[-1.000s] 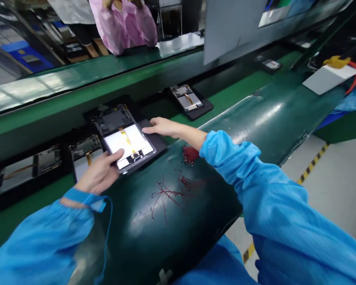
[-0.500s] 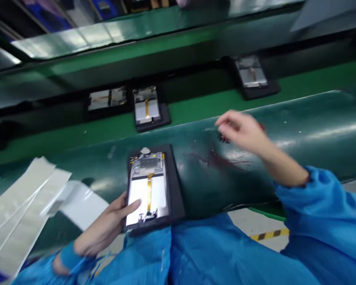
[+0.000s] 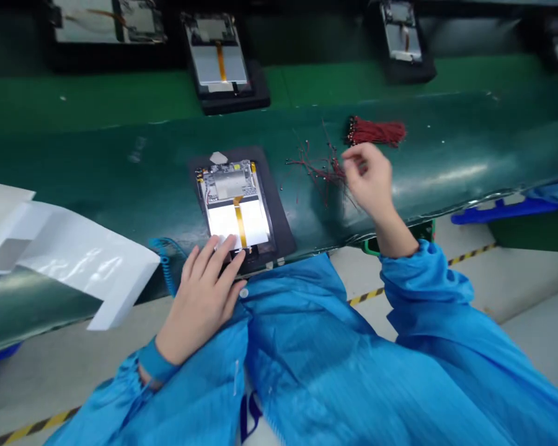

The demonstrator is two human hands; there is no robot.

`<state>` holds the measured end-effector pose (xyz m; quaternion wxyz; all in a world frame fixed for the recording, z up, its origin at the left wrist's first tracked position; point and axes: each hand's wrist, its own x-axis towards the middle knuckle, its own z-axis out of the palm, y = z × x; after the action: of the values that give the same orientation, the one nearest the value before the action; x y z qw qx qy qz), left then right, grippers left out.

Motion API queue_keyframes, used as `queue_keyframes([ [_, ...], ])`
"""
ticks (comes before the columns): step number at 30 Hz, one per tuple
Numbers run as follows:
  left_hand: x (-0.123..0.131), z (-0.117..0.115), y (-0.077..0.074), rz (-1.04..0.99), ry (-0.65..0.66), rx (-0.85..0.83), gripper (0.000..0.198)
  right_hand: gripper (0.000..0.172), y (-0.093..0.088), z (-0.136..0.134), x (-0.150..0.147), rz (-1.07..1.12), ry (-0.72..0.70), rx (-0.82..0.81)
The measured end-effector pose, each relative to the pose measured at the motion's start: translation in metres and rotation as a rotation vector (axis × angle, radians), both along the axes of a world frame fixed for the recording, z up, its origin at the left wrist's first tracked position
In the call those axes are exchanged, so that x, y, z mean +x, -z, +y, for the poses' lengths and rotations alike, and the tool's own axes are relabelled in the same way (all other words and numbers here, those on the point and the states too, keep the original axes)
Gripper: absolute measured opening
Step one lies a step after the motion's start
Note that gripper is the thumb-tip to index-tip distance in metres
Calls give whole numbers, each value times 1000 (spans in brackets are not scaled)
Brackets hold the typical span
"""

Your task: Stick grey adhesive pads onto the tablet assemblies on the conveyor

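An opened tablet [image 3: 223, 186] lies on a dark foam pad [image 3: 281, 223] at the front of the bench, its circuit board, white battery and orange ribbon cable showing. My left hand [image 3: 209, 285] rests with spread fingers on the tablet's lower edge. To the right of it, my right hand [image 3: 369, 176] hovers by a loose scatter of thin red wires [image 3: 318, 170] with small dark ends. Its thumb and forefinger are pinched together; what is between them, if anything, is too small to tell. Just beyond that hand lies a bundle of red wires [image 3: 379, 131].
More opened tablets on foam pads stand along the green strip behind: one sideways [image 3: 106, 21], one upright [image 3: 218, 59], another farther right [image 3: 401, 37]. White sheets [image 3: 84, 248] overhang the front edge at left, near a coiled blue cord [image 3: 166, 266].
My left hand has gone from gripping the tablet's side to lying spread on its lower edge. The tablet now lies flat. My right hand has come down nearer the loose wires; the view has tilted downward.
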<state>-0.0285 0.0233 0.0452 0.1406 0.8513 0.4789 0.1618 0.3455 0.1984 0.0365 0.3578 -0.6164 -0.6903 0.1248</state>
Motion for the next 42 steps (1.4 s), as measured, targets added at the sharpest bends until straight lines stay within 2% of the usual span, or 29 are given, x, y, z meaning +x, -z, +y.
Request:
queue_keyframes([
  [3, 10, 7, 9, -102, -9, 48, 56, 16, 4, 10, -22, -257, -231, -119],
  [7, 9, 11, -4, -221, -33, 59, 51, 24, 9, 28, -60, -428, -485, -119],
  [9, 9, 12, -11, -254, -31, 53, 47, 21, 12, 38, -71, -491, -615, -128],
  [13, 19, 22, -16, -355, -73, 60, 33, 15, 10, 48, -76, -586, -734, -209],
  [15, 28, 36, -15, -411, -153, 48, 19, 17, 3, 44, -78, -552, -761, -208],
  [17, 40, 54, -13, -471, -286, -82, 16, 18, -6, 34, -84, -477, -790, -170],
  [19, 52, 74, -10, -532, -390, -322, 28, 17, -15, 19, -94, -415, -827, -141],
  [21, 63, 90, -8, -585, -414, -509, 37, 15, -22, 3, -105, -396, -860, -144],
  [24, 67, 99, -4, -609, -388, -536, 35, 15, -27, -16, -118, -399, -847, -173],
  [29, 58, 87, -1, -590, -418, -498, 34, 19, -26, -36, -122, -376, -838, -257],
  [34, 58, 66, -11, -599, -429, -484, 25, 26, -13, -56, -121, -188, -815, -158],
  [37, 50, 54, -10, -648, -473, -502, 21, 22, -5, -58, -119, -74, -830, -140],
  [40, 37, 35, -7, -610, -555, -378, 29, 15, -4, -61, -117, -92, -840, -195],
  [42, 32, 23, -4, -547, -564, -292, 22, 13, -4, -65, -117, -157, -859, -225],
])
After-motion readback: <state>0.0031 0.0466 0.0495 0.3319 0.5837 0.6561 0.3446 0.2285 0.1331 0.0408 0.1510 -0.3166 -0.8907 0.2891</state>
